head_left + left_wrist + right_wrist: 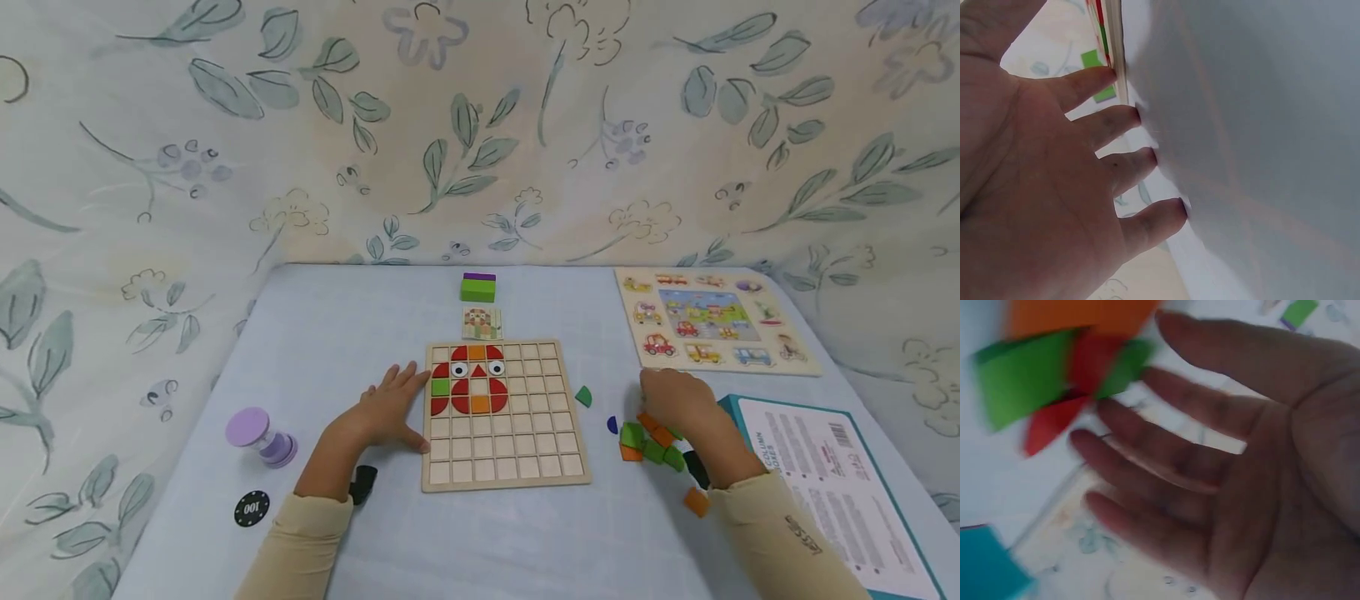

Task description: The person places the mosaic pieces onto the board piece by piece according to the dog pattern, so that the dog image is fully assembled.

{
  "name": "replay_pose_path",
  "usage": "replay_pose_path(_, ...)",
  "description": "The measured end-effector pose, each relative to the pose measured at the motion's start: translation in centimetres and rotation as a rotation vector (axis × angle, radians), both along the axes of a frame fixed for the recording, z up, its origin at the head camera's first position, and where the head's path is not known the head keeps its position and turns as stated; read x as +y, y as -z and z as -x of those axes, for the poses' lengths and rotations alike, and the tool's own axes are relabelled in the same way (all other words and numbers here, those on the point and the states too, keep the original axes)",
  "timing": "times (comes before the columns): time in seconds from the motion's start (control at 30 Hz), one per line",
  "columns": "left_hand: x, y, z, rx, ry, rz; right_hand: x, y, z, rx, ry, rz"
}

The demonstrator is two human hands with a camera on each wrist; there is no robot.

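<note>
A wooden grid board lies mid-table, its upper left squares filled with red, orange and green pieces and two eye pieces. My left hand rests beside its left edge, fingers spread, and the index finger touches the board's side in the left wrist view. Over a loose pile of coloured pieces at the right is my right hand. In the right wrist view its fingers are loosely extended near a green piece and a red piece, both blurred. Nothing is visibly gripped there.
A small pattern card and a green block sit behind the board. At the right are a vehicle puzzle and a teal-edged box. A purple-capped timer and black chip stand left.
</note>
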State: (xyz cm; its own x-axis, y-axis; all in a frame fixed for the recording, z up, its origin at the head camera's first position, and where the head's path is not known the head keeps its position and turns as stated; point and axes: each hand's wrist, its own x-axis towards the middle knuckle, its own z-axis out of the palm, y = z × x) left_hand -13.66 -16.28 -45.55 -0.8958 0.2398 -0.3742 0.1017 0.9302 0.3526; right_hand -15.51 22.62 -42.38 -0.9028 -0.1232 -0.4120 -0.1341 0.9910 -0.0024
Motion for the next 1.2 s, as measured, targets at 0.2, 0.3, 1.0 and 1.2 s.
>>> replay_pose_path(0.2, -0.3, 0.1, 0.1, -0.003, -0.001, -0.001, 0.6, 1.0, 0.0, 0.055, 0.005, 0.074)
replay_pose_path(0.3, -0.3, 0.2, 0.1, -0.007, 0.0, -0.007, -1.7, 0.4, 0.0, 0.126, -0.03, 0.151)
replay_pose_path(1.0, -0.6, -0.3, 1.1, -0.023, -0.006, -0.01, -18.2, 1.8, -2.9, 0.375, -0.608, 0.239)
replay_pose_path(1.2, -0.7, -0.5, 1.1, -0.033, -0.012, -0.012, -15.4, 0.2, -2.5, 0.252, -0.403, 0.304)
